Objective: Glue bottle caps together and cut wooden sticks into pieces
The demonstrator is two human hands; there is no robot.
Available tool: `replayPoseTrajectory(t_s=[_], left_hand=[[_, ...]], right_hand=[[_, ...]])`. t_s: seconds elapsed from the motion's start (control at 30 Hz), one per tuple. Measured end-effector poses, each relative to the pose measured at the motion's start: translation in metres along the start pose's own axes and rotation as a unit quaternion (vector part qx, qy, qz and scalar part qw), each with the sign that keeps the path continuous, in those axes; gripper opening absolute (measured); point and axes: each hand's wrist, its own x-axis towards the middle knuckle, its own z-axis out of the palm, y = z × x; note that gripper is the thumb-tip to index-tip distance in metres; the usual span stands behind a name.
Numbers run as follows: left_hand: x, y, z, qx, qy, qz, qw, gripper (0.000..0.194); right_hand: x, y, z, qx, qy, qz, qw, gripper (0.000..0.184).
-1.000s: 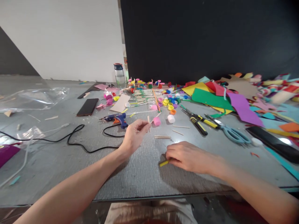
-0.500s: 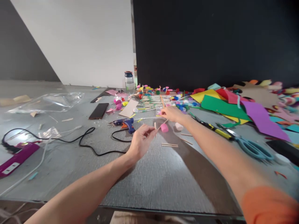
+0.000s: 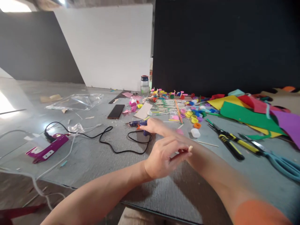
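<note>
My left hand (image 3: 167, 157) is raised over the near part of the table, with thumb and fingers pinched on a small wooden stick (image 3: 190, 148); only its pale end shows. Behind it, my right hand (image 3: 155, 126) reaches across to the left, and its fingers close around the handle of a blue glue gun (image 3: 136, 123). The gun lies on its side with its nozzle pointing left. Partly hidden by my right forearm is a pink bottle cap (image 3: 180, 131), with a white cap (image 3: 195, 132) to its right.
A black cord (image 3: 114, 151) loops from the gun toward a purple power strip (image 3: 55, 147). Further back are a phone (image 3: 116, 111), a bottle (image 3: 144, 86) and colourful caps (image 3: 194, 118). Pliers (image 3: 228, 143), scissors (image 3: 276, 159) and green felt-like sheets (image 3: 250, 117) lie right.
My right hand has moved left from the caps to the glue gun. My left hand, still pinching the stick, has come nearer and to the right. The view has swung left.
</note>
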Motion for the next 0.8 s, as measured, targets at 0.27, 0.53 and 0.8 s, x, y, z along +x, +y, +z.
replayPoseTrajectory(t_s=[0.27,0.53,0.8], left_hand=[[-0.003,-0.006,0.001,0.001,-0.010,-0.009,1.000,0.013],[-0.004,-0.004,0.002,-0.003,0.003,0.023,1.000,0.011],[0.000,-0.001,0.002,-0.013,0.035,0.054,0.998,0.002]], right_hand=[[-0.014,0.003,0.005,0.197,-0.023,0.027,0.980,0.028],[-0.065,0.015,-0.009,0.404,0.136,-0.018,0.905,0.013],[-0.132,0.043,-0.033,0.504,0.218,-0.064,0.833,0.024]])
